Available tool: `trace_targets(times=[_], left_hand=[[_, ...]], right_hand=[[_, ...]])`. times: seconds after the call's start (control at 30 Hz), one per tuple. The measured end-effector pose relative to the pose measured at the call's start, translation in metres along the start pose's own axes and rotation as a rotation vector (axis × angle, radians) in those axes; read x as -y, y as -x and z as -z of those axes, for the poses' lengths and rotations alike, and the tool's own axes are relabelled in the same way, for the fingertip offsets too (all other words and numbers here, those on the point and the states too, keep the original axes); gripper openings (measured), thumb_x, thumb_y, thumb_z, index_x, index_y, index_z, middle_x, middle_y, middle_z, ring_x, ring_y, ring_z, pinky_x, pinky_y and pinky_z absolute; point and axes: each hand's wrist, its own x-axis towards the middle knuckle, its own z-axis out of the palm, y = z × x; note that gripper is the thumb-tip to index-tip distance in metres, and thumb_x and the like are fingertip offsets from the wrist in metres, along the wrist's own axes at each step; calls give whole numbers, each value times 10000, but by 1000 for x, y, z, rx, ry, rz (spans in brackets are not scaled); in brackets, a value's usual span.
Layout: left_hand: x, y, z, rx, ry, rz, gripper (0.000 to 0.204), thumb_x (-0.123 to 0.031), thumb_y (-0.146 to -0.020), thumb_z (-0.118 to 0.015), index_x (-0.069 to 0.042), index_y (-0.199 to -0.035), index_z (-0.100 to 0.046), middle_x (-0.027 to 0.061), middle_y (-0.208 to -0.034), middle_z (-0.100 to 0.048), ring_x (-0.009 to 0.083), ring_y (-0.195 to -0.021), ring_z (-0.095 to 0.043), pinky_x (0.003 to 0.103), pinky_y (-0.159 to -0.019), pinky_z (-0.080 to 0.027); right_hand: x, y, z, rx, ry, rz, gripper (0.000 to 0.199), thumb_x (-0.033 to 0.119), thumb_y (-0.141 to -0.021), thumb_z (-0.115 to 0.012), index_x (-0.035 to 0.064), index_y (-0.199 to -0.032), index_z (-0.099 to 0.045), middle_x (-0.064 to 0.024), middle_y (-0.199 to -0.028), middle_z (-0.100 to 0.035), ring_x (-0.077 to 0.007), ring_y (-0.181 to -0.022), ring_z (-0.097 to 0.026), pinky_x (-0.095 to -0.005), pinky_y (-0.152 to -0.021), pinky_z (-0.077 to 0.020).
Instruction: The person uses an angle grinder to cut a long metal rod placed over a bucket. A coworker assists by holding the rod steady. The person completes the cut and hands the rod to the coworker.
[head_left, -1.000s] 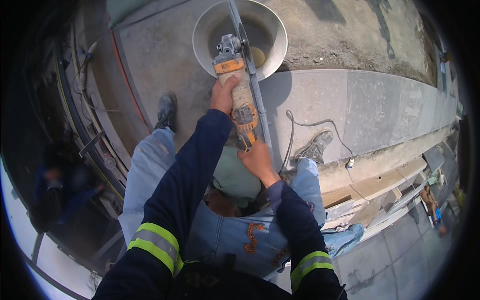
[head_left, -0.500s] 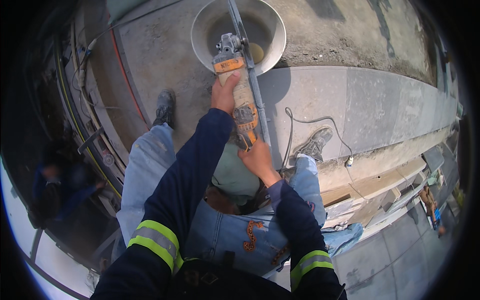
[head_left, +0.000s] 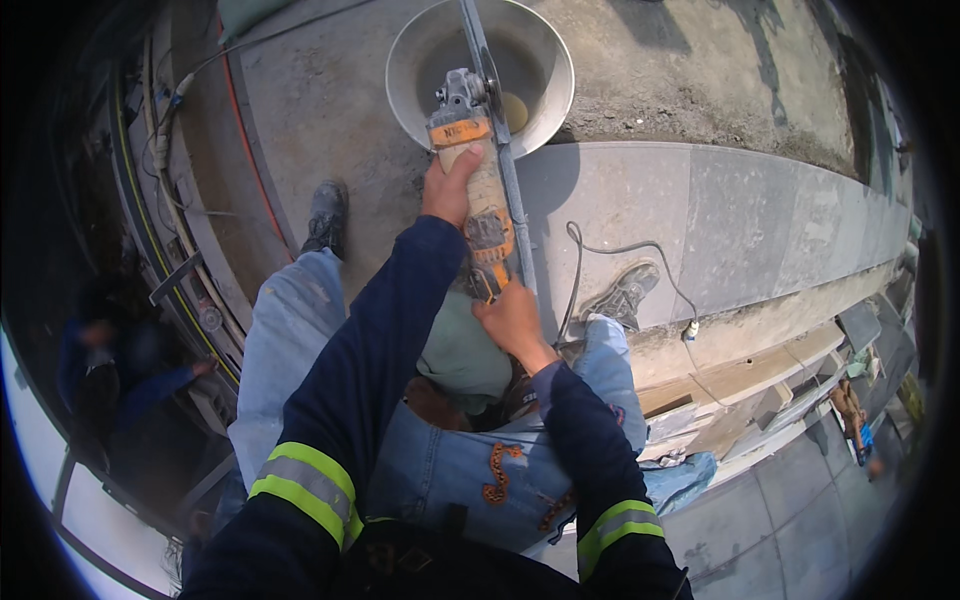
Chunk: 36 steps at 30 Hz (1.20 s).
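Note:
A dusty orange and grey angle grinder point(head_left: 488, 190) lies lengthwise in front of me, its metal head pointing away. Wrapped round its body just behind the head is my left hand point(head_left: 450, 186). My right hand point(head_left: 512, 320) grips the rear handle. A long, narrow grey strip point(head_left: 516, 200) runs along the grinder's right side, seen nearly edge-on. The grinder's head sits against this strip, and the contact with the disc is hidden. The strip's far end reaches over a pale round bucket point(head_left: 553, 105), which has a yellowish round thing point(head_left: 514, 112) inside.
Large grey slabs point(head_left: 745, 230) lie to the right, with a dark cable point(head_left: 625, 243) ending in a plug point(head_left: 691, 330). Wooden boards point(head_left: 745, 375) stand beyond them. At left are an orange hose point(head_left: 243, 130) and a person point(head_left: 115, 370) in dark blue. My boots straddle the work.
The view has shifted slightly, so the bucket sits a little lower in it. Both hands keep the same hold on the grinder, which has barely moved against the strip.

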Motion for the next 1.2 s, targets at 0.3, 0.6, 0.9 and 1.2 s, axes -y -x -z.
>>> trace_targets(times=[0.3, 0.6, 0.9, 1.2], left_hand=[[0, -8, 1, 27, -21, -28, 475, -310, -931, -705, 16, -1248, -565, 122, -976, -677, 223, -778, -697, 353, -684, -577], [-5, -19, 1, 19, -11, -9, 467, -302, -931, -707, 14, -1247, -572, 124, -974, -682, 224, -766, -698, 356, -676, -581], [-24, -21, -10, 0, 5, -9, 443, -259, -921, -725, 24, -1242, -610, 100, -1062, -689, 178, -891, -683, 310, -791, -552], [-30, -34, -12, 2, 6, -36, 449, -255, -928, -710, 30, -1255, -592, 113, -1062, -688, 194, -881, -692, 322, -783, -562]], right_hand=[[-3, -8, -4, -2, -9, 10, 542, 155, -792, -740, -122, -1206, -528, -359, -940, -682, -528, -945, -654, -527, -833, -541], [8, -16, -2, -34, -1, -15, 497, 153, -750, -759, -125, -1127, -591, -339, -921, -694, -491, -936, -682, -480, -803, -555], [9, -30, -3, -26, -36, 1, 468, 147, -759, -758, -118, -1114, -609, -336, -923, -696, -481, -937, -687, -471, -804, -554], [21, -38, 1, -43, -28, 31, 489, 145, -760, -758, -130, -1133, -602, -343, -920, -692, -494, -925, -682, -482, -804, -552]])
